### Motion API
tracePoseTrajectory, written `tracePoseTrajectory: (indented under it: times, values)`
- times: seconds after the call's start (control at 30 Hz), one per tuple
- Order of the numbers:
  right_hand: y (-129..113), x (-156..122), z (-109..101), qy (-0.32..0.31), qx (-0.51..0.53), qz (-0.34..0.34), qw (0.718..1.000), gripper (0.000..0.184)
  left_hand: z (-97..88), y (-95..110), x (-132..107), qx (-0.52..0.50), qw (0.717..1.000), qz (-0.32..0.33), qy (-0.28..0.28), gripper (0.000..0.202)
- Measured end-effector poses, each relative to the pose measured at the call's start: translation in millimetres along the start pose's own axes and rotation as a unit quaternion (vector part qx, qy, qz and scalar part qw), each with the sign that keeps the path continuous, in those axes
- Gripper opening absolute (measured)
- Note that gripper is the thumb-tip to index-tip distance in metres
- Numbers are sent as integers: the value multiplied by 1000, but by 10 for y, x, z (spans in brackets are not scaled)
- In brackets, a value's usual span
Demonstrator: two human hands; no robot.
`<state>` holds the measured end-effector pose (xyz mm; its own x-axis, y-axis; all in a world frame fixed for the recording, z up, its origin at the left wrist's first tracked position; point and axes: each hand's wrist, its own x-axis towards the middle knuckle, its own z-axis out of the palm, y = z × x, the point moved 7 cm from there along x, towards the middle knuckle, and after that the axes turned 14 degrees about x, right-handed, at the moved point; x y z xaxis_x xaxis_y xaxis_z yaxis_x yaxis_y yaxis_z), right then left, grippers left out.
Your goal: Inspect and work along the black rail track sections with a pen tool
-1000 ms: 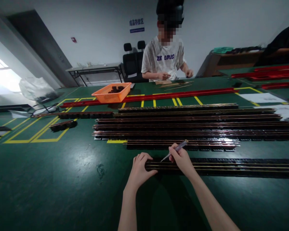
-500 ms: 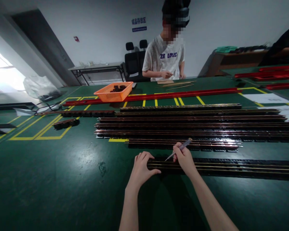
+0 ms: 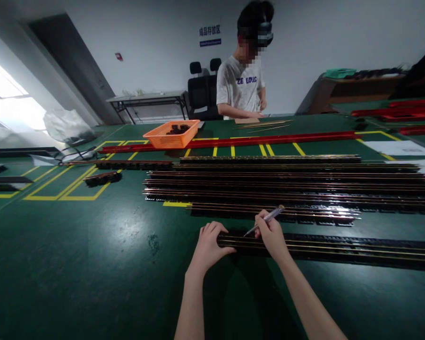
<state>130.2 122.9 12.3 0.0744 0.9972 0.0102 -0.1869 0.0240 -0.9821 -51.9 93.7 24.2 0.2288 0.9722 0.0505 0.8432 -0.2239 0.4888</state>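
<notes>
A long black strip with brass-coloured rods along it lies across the green table in front of me. My left hand grips its left end, thumb on the near side and fingers on the far side. In my right hand is a slim screwdriver with a clear handle, held like a pen. Its thin tip points down and left onto the strip, a little right of my left hand. Whether the tip presses on a rod or between rods is too small to tell.
Several similar black strips with rods lie side by side just beyond. Farther back are a long red rail and an orange basket holding dark parts. A short dark piece lies left. Across the table stands a person near thin rods.
My hands and the screwdriver hold nearly the same place on the strip. The view has shifted slightly, and the person opposite has lowered a hand toward the table.
</notes>
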Motion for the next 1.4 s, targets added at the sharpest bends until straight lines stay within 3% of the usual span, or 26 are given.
tracePoseTrajectory:
  times: [0.67, 0.93, 1.13, 1.23, 1.4]
  values:
    - [-36, -82, 358, 31, -20, -21, 999, 26, -171, -228, -91, 51, 998, -26, 24, 36]
    - [-42, -68, 385, 31, -34, -24, 999, 26, -231, 47, -152, 175, 980, 15, 94, 39]
    - [-133, -113, 378, 36, -93, -68, 993, 28, -141, 260, -136, 182, 972, 68, 132, 42]
    - [-187, -127, 389, 28, -113, -87, 989, 29, -64, 259, -109, 183, 974, 63, 119, 49]
    - [-202, -92, 389, -20, -87, -45, 995, 29, 8, 245, -70, 209, 974, 37, 83, 51]
